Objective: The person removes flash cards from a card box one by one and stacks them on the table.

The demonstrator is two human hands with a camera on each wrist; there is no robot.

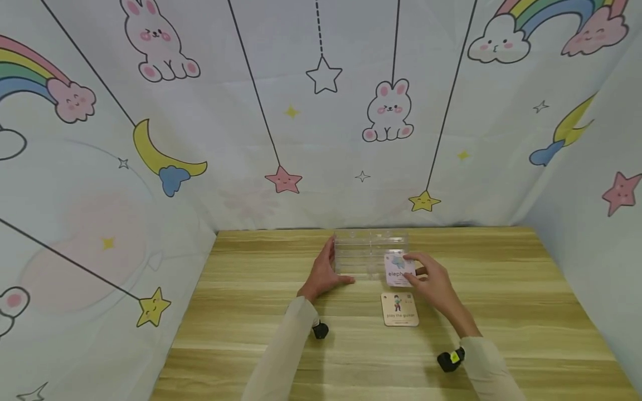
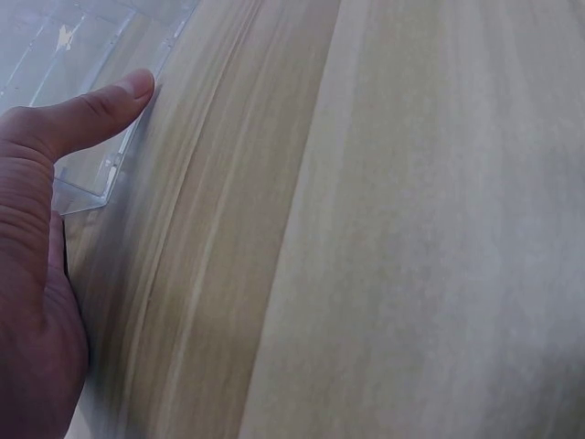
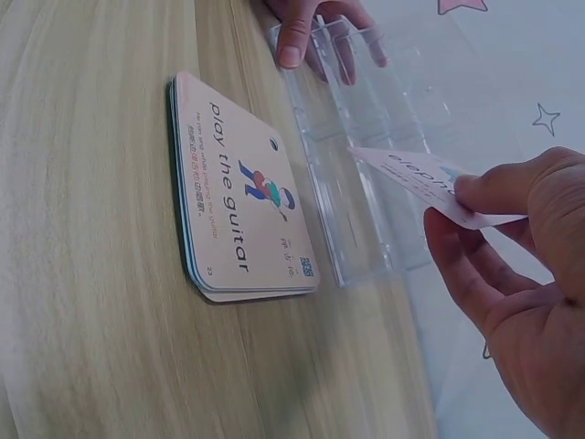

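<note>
A clear plastic tiered rack (image 1: 358, 253) with several compartments stands at the table's back edge. My left hand (image 1: 323, 273) rests against its left side, the fingers along the side wall and the thumb (image 2: 110, 105) spread across the front corner. Between the thumb and fingers of my right hand (image 1: 432, 281) I pinch a white "elephant" card (image 3: 411, 178), tilted over the rack's right half. Closer to me lies a stack of cards with rounded corners (image 3: 242, 192), its top card reading "play the guitar".
The wooden table (image 1: 241, 334) has a printed cloth (image 1: 346, 139) hanging behind it and at both sides. Wrist cameras (image 1: 320, 329) sit on both wrists, beside the pale sleeves.
</note>
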